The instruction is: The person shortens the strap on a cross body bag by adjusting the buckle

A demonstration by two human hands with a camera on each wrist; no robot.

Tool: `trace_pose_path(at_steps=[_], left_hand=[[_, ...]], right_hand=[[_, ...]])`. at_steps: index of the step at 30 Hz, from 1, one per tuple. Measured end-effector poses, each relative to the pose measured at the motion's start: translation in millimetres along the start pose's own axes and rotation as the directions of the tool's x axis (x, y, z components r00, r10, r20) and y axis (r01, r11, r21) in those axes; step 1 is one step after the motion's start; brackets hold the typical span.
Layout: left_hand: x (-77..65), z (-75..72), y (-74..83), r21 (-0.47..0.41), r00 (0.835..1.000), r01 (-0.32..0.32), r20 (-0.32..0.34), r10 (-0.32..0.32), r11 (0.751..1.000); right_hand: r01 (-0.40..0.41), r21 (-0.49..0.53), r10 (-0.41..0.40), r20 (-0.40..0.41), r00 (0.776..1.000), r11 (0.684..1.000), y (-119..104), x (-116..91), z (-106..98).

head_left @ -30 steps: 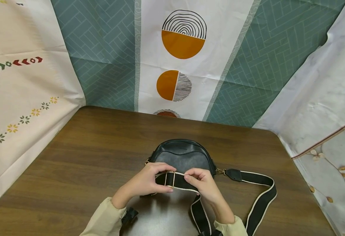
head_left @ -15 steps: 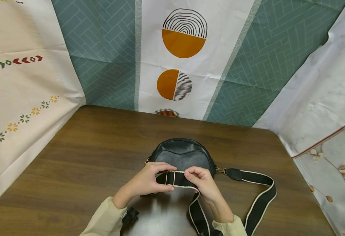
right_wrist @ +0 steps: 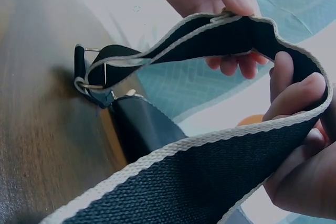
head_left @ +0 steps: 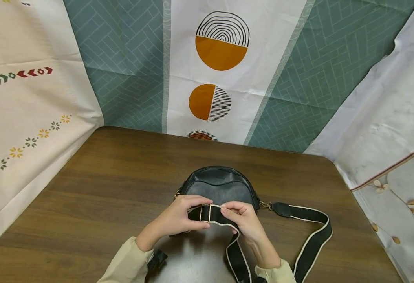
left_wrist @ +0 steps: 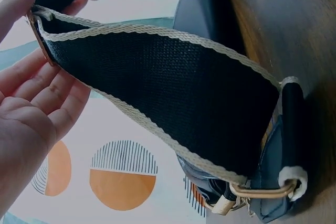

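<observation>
A small black bag (head_left: 221, 184) lies on the wooden table, with its black, cream-edged webbing strap (head_left: 239, 257) looping out at the front. My left hand (head_left: 175, 216) pinches the strap's gold slide buckle (head_left: 209, 213) between thumb above and fingers below. Just right of the buckle, my right hand (head_left: 246, 224) pinches the strap between thumb and fingers. The left wrist view shows the doubled webbing running from the buckle to a gold rectangular ring (left_wrist: 262, 193) by the bag's end. In the right wrist view, the strap bends around my right fingertips (right_wrist: 304, 90).
The strap's other end is clipped to the bag's right side by a gold clasp (head_left: 264, 204) and curves over the wooden table (head_left: 122, 169). Patterned cloths (head_left: 129, 78) hang behind the table and along both sides.
Both hands keep their hold on the strap and buckle. The part hanging below my right hand has shifted slightly left, and the webbing beside the buckle bends a little more.
</observation>
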State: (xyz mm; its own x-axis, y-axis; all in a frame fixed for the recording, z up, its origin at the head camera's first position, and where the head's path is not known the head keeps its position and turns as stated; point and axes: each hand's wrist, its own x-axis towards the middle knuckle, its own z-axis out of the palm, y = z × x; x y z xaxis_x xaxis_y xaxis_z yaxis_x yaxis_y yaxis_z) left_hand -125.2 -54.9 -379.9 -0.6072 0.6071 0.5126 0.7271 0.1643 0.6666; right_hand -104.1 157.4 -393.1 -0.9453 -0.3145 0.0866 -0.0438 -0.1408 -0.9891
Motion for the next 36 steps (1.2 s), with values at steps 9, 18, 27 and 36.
trace_pose_path(at_steps=[9,18,27,36], left_hand=[[1.3,2.6,0.4,-0.015,0.999,-0.029,-0.033,0.028,0.999],[1.6,5.0,-0.3,-0.041,0.999,-0.014,-0.05,0.012,0.999],[1.8,7.6,0.0,-0.078,0.997,-0.006,-0.081,0.0,0.997],[1.7,9.8,-1.9,-0.081,0.996,0.006,-0.087,-0.013,0.997]], right_hand=[[0.026,-0.011,-0.026,-0.003,1.0,1.0,1.2,-0.1,0.3],[0.05,-0.027,-0.051,-0.028,0.998,0.998,0.2,0.6,2.1],[0.062,-0.035,-0.063,-0.029,0.998,0.997,-0.3,1.0,3.9],[0.047,-0.025,-0.048,-0.032,0.998,0.999,-1.5,0.5,3.7]])
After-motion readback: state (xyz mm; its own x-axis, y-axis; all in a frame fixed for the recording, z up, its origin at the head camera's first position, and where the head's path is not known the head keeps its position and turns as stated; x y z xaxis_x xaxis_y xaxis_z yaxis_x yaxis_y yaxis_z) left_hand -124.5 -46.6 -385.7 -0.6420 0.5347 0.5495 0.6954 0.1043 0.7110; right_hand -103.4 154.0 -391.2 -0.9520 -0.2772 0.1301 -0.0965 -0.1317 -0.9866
